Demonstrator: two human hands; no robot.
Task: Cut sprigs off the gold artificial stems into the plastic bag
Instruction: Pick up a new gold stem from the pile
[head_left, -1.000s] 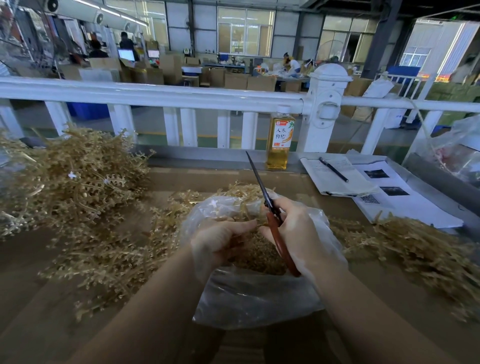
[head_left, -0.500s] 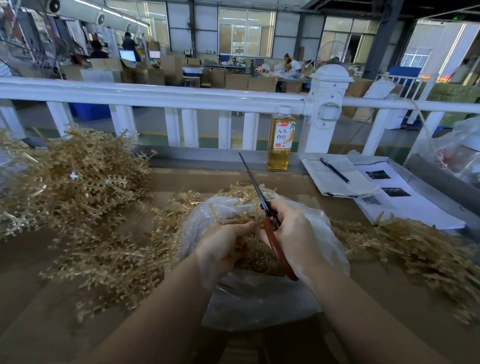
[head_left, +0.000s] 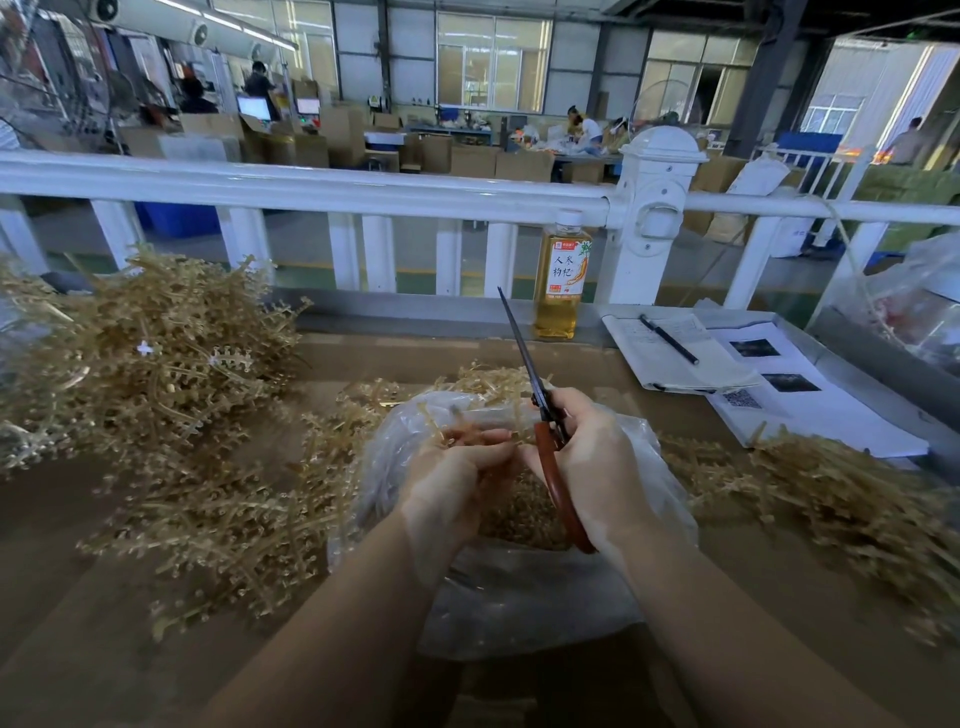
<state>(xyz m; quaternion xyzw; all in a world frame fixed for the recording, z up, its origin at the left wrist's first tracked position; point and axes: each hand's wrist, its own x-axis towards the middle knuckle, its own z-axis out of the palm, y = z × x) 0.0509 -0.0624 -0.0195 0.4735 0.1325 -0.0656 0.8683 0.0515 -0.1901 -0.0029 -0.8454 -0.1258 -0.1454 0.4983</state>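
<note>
My left hand (head_left: 452, 483) pinches a gold sprig (head_left: 447, 428) between curled fingers, directly above the open mouth of the plastic bag (head_left: 519, 597). My right hand (head_left: 592, 467) grips the scissors (head_left: 540, 415) by their red-brown handles; the blades are together and point up and away from me. The bag lies on the table (head_left: 78, 649) in front of me and contains cut gold pieces (head_left: 519, 514). Uncut gold stems (head_left: 145, 364) are heaped to the left of the bag; a second heap (head_left: 841, 493) lies to its right. A bottle (head_left: 561, 275) stands at the far edge beside a notebook (head_left: 675, 353) carrying a pen (head_left: 667, 338).
</note>
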